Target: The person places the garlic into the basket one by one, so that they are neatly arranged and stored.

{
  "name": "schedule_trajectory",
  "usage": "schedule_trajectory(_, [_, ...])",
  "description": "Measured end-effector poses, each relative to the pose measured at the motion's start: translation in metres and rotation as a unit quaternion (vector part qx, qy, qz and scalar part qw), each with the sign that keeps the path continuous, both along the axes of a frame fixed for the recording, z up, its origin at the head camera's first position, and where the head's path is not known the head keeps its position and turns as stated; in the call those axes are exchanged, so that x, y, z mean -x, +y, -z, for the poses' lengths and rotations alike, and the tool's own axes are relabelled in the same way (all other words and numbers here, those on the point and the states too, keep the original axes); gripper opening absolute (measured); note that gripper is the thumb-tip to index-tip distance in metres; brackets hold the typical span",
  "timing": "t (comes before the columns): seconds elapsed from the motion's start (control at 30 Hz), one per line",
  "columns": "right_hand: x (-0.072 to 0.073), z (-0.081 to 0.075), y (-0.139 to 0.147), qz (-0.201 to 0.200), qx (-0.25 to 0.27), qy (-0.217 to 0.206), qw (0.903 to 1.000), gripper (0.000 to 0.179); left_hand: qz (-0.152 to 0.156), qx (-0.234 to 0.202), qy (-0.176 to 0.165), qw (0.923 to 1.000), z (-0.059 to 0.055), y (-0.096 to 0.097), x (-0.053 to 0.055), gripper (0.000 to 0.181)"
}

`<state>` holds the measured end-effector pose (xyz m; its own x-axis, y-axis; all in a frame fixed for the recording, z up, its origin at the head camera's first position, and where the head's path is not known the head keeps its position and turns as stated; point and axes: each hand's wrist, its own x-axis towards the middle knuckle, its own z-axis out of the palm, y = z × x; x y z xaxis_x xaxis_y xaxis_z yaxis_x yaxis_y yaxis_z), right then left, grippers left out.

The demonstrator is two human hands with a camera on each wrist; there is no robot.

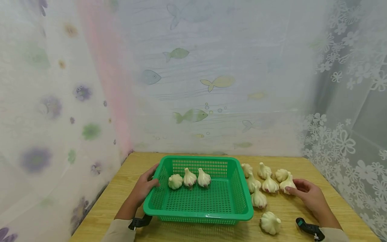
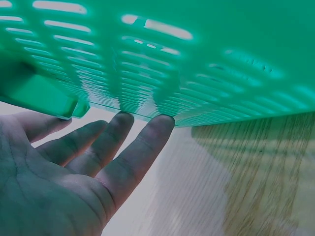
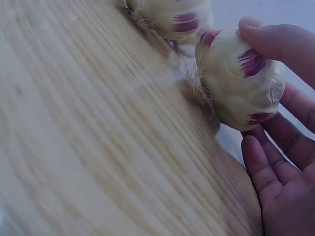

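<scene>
My left hand holds the left side of a green plastic basket, the thumb over its rim and the fingers along the slotted outer wall. Three garlic bulbs with purple marks lie inside, toward the back left. At the right, my right hand grips another garlic bulb by its sides. The thumb lies on top and the fingers are below, with the root end facing the wood in the right wrist view.
To the right of the basket, several more garlic bulbs are clustered on the wooden table. A single bulb lies nearer the front edge. Patterned curtains hang behind the table and at both sides.
</scene>
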<state>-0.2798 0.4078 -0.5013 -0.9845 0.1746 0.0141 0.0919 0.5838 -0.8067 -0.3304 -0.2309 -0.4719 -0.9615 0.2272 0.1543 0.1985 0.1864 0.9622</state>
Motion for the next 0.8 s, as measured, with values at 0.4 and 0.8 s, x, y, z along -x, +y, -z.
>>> schedule_trajectory(0.4, [-0.002, -0.002, 0.000, 0.011, -0.006, 0.016, 0.9998, 0.084, 0.003, -0.002, -0.004, 1.0000, 0.000, 0.001, 0.001, 0.085])
schedule_trajectory(0.8, [-0.001, -0.011, -0.006, 0.002, 0.032, 0.034, 0.9989, 0.082, -0.003, -0.002, -0.005, 1.0000, -0.004, 0.002, -0.003, 0.085])
